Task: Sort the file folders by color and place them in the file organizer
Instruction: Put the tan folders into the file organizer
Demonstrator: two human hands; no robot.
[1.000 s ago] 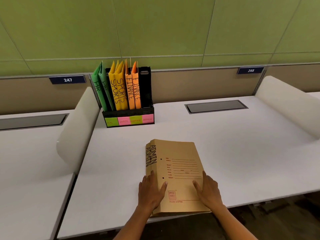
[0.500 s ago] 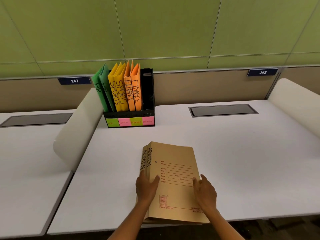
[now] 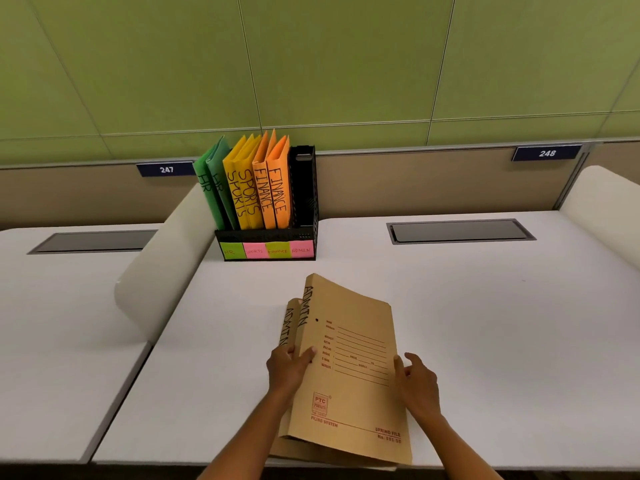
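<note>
While both hands clasp two tan card ADMIN folders [image 3: 349, 368] lower centre | square spines together | aim black mesh organizer [image 3: 304, 188] empty right slot.

Even, fairly bright indoor light from overhead – no hard glare. White desk [image 3: 485, 306] reads clean w/ only a faint sheen. Soft shadows: under the rounded desk divider [image 3: 156, 265], beside the black file organizer [image 3: 304, 202], under the lifted top brown folder [image 3: 349, 368]. Strong wide-angle distortion – green wall panel [image 3: 346, 64] seams and desk edges bow toward the frame edges. Center sharp, folder lettering legible; small print & corners slightly soft, mild compression.
</note>
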